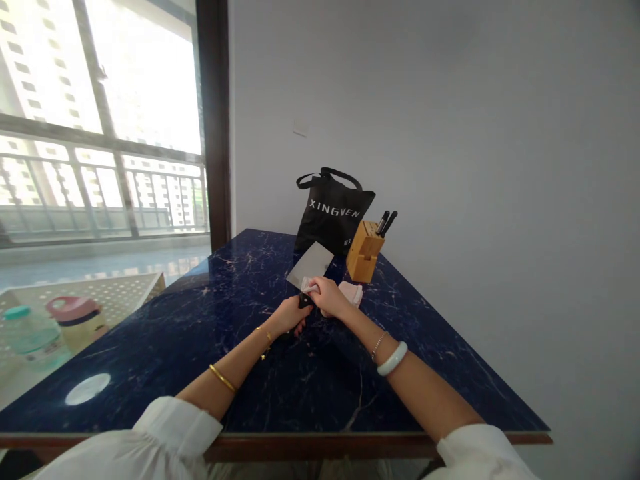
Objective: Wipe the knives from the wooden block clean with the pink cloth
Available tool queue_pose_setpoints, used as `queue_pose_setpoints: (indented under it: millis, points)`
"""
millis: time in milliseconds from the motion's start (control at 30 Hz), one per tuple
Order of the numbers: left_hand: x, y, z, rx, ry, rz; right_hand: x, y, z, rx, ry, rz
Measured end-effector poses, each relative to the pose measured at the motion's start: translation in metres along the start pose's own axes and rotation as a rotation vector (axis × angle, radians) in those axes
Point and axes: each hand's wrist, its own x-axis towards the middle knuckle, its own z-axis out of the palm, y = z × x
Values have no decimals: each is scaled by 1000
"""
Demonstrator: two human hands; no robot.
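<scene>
My left hand [290, 315] is wrapped round the black handle of a cleaver [314, 261], whose broad grey blade points away from me above the table. My right hand [327, 297] pinches a pale pink cloth [352, 293] against the blade near the handle. Part of the cloth hangs out to the right of that hand, and part shows at its fingertips. Just behind the blade stands a black tote bag [330, 217] with white lettering. To the right is a wooden knife block [365, 252] with a few black-handled tools in it.
A dark blue marble-patterned table [240, 387] lies under my arms. A grey wall [475, 167] rises behind it and to the right. Past the left edge, a perforated cream basket [135, 293] holds a teal-capped bottle [33, 333] and a pink-lidded bottle [77, 320].
</scene>
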Motion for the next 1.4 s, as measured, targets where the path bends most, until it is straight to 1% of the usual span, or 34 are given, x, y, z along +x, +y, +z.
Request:
queue_pose_setpoints:
  millis: [100, 167, 267, 333, 433, 500, 567, 633, 700, 867, 1033, 1167, 1233, 1333, 1400]
  points:
    - [2, -3, 0, -2, -10, 2, 4, -7, 2, -56, 9, 11]
    - [3, -5, 1, -8, -13, 5, 2, -7, 2, -66, -13, 15]
    - [2, -5, 1, -18, -19, 14, -3, 0, 1, -58, -40, 32]
    - [1, -3, 1, -19, -25, 23, 0, 9, -3, -63, -28, 54]
    - [-2, 0, 1, -13, -33, 34, 20, 29, -15, -90, 76, 168]
    - [-4, 1, 1, -3, -41, 36, 40, 46, -27, -107, 167, 263]
    - [-5, 1, 1, 12, -46, 34, 56, 62, -39, -116, 227, 326]
    - [-5, 1, 1, 28, -47, 33, 66, 73, -47, -123, 266, 366]
    - [-5, 2, 1, 39, -47, 33, 68, 77, -48, -132, 281, 382]
    - [-6, 5, 1, 51, -45, 23, 72, 67, -40, -152, 258, 343]
    - [-7, 5, 2, 88, -59, 29, 89, 60, -49, -156, 330, 323]
    - [-5, 4, 2, 103, -72, 26, 90, 51, -48, -125, 289, 216]
    - [-4, 4, 2, 106, -80, 17, 87, 46, -44, -98, 271, 186]
    - [-3, 3, 1, 108, -85, 1, 79, 36, -33, -74, 260, 192]
    - [-2, 3, 1, 109, -84, -14, 69, 26, -19, -48, 191, 131]
